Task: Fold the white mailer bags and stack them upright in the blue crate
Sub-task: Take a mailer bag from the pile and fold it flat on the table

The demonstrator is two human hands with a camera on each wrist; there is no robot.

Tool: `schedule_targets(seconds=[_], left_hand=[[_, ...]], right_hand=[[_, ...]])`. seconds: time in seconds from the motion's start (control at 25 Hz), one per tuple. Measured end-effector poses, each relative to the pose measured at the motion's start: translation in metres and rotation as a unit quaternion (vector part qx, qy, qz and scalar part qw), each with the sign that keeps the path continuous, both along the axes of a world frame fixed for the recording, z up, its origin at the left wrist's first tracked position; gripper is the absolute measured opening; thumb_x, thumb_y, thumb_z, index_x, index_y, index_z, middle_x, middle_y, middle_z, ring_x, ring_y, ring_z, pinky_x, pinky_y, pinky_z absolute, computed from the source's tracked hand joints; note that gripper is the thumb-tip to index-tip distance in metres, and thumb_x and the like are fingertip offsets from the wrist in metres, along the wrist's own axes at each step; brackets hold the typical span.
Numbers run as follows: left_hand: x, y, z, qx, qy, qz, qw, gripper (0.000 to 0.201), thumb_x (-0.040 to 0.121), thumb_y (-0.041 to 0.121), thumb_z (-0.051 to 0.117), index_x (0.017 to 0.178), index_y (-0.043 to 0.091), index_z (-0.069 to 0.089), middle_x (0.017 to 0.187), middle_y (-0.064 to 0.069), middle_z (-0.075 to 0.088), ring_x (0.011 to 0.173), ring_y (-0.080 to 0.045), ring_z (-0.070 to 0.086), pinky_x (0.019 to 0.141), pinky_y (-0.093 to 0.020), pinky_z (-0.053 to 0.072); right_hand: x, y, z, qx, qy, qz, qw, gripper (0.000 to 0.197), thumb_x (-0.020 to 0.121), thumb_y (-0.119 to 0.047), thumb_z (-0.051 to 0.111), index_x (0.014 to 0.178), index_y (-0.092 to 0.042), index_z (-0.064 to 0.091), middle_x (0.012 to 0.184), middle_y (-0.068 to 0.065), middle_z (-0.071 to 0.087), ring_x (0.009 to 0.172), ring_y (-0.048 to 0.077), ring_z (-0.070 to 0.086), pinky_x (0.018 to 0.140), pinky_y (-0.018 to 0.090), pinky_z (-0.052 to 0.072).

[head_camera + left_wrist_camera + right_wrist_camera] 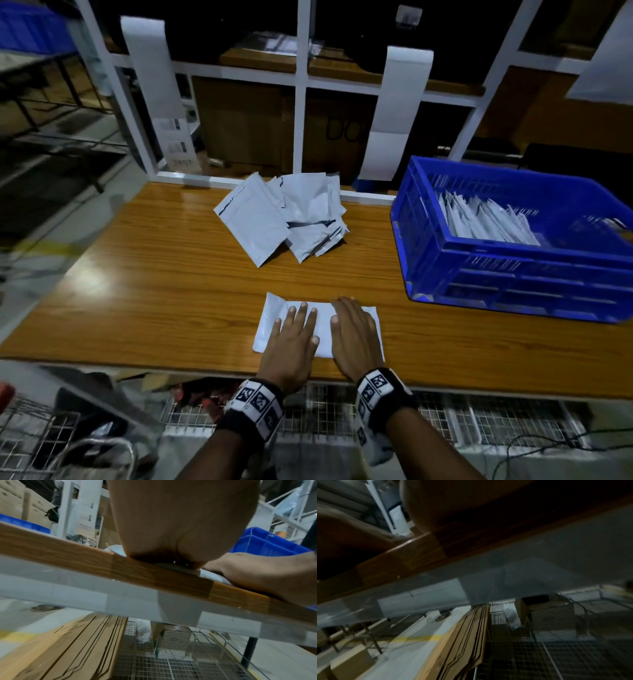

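While you look down from the head view, both your hands lie flat on one white mailer bag (322,325) at the near edge of the wooden table (171,274): your left hand (291,346) has its fingers straight and slightly spread, your right hand (354,337) has its fingers straight and close together, pressing, not pinching. That bag looks folded over and is getting its crease, I'd say. Behind it, a loose pile of unfolded mailers (284,216) waits mid-table, so plenty is left. Over to your right, the blue crate (513,274) already holds a row of folded mailers (486,219) standing on edge, roughly half a row; the crate's far right end is cut off, so the count stays unknown.

Switch to the left wrist view: the heel of your left hand fills the top, pressing a sliver of white mailer against the table edge, with your right hand alongside. Fingers are hidden here.

Now the right wrist view: it's dark and blurred, showing palm, table edge and flattened cardboard sheets (462,642) below. No mailer or fingertips can be made out.
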State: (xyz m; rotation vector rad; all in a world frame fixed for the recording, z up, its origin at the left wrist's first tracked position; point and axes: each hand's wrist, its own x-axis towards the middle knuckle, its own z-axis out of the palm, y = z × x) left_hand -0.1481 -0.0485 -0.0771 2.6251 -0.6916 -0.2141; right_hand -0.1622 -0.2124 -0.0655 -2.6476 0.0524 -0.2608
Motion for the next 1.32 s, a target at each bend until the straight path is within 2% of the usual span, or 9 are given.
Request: schedule_targets(seconds=[0.2, 0.32, 0.4, 0.68, 0.88, 0.96, 1.08, 1.2, 1.32], left_hand=[[0.007, 0.000, -0.001, 0.027, -0.011, 0.010, 1.000, 0.076, 0.093, 0.055, -0.006, 0.161, 0.026, 0.010, 0.167, 0.004, 0.001, 0.156, -0.021, -0.002, 0.121, -0.038, -0.008], [0.013, 0.001, -0.001, 0.060, -0.033, 0.004, 0.998, 0.061, 0.100, 0.043, 0.022, 0.153, 0.020, 0.041, 0.159, -0.005, 0.037, 0.148, -0.029, 0.034, 0.118, -0.047, 0.020], [0.019, -0.001, -0.002, 0.069, -0.046, -0.009, 0.997, 0.055, 0.099, 0.038, 0.033, 0.144, 0.016, 0.054, 0.148, -0.009, 0.053, 0.138, -0.032, 0.049, 0.112, -0.052, 0.036], [0.026, 0.000, 0.004, 0.145, -0.025, -0.043, 0.988, 0.055, 0.095, 0.039, 0.033, 0.139, 0.019, 0.060, 0.139, -0.007, 0.062, 0.126, -0.030, 0.060, 0.109, -0.054, 0.040], [0.027, 0.009, 0.000, 0.150, -0.019, -0.061, 0.987, 0.056, 0.094, 0.043, 0.035, 0.136, 0.018, 0.063, 0.137, -0.009, 0.063, 0.122, -0.030, 0.063, 0.102, -0.058, 0.047], [0.025, 0.013, 0.009, 0.129, -0.041, -0.054, 0.989, 0.056, 0.097, 0.044, 0.035, 0.142, 0.020, 0.058, 0.146, -0.007, 0.055, 0.128, -0.030, 0.058, 0.104, -0.058, 0.043], [0.032, 0.006, 0.028, 0.152, -0.016, -0.052, 0.987, 0.055, 0.107, 0.043, 0.024, 0.159, 0.025, 0.021, 0.165, -0.002, 0.023, 0.150, -0.028, 0.026, 0.120, -0.054, 0.017], [0.039, -0.015, 0.036, 0.183, -0.034, -0.039, 0.982, 0.053, 0.108, 0.043, 0.021, 0.156, 0.021, 0.024, 0.156, -0.010, 0.036, 0.142, -0.033, 0.033, 0.121, -0.052, 0.015], [0.043, -0.018, 0.022, 0.179, -0.023, -0.053, 0.982, 0.056, 0.108, 0.042, 0.018, 0.160, 0.021, 0.012, 0.167, -0.011, 0.010, 0.154, -0.032, 0.006, 0.124, -0.051, 0.005]], right_hand=[[0.006, -0.001, -0.011, -0.123, 0.063, 0.009, 0.990, 0.066, 0.099, -0.049, 0.002, 0.158, -0.030, 0.021, 0.167, -0.002, 0.013, 0.155, 0.022, 0.007, 0.125, 0.046, 0.006], [0.011, 0.001, -0.015, -0.147, 0.074, -0.014, 0.986, 0.063, 0.100, -0.048, 0.007, 0.157, -0.030, 0.025, 0.166, 0.000, 0.019, 0.154, 0.026, 0.012, 0.123, 0.053, 0.007], [0.013, 0.000, -0.016, -0.146, 0.073, -0.025, 0.986, 0.061, 0.100, -0.046, 0.012, 0.157, -0.029, 0.029, 0.165, 0.001, 0.023, 0.153, 0.027, 0.016, 0.122, 0.057, 0.010], [0.015, 0.000, -0.016, -0.137, 0.082, -0.046, 0.986, 0.062, 0.099, -0.043, 0.013, 0.158, -0.031, 0.023, 0.166, -0.004, 0.016, 0.154, 0.023, 0.009, 0.124, 0.053, 0.005], [0.013, 0.001, -0.017, -0.148, 0.081, -0.057, 0.984, 0.057, 0.100, -0.040, 0.023, 0.155, -0.030, 0.032, 0.163, -0.001, 0.029, 0.151, 0.028, 0.022, 0.122, 0.055, 0.017], [0.013, 0.001, -0.016, -0.151, 0.086, -0.058, 0.983, 0.057, 0.100, -0.041, 0.021, 0.156, -0.031, 0.030, 0.164, -0.002, 0.026, 0.152, 0.027, 0.020, 0.122, 0.054, 0.014], [0.014, 0.002, -0.015, -0.156, 0.089, -0.058, 0.982, 0.060, 0.099, -0.040, 0.016, 0.156, -0.030, 0.030, 0.164, -0.002, 0.024, 0.153, 0.026, 0.018, 0.123, 0.053, 0.014], [0.012, 0.003, -0.013, -0.157, 0.100, -0.062, 0.981, 0.061, 0.097, -0.037, 0.016, 0.154, -0.027, 0.037, 0.162, -0.001, 0.030, 0.151, 0.026, 0.025, 0.122, 0.050, 0.014], [0.012, 0.007, -0.009, -0.154, 0.117, -0.077, 0.978, 0.056, 0.096, -0.035, 0.027, 0.147, -0.025, 0.047, 0.156, 0.001, 0.042, 0.143, 0.028, 0.040, 0.115, 0.049, 0.016]])
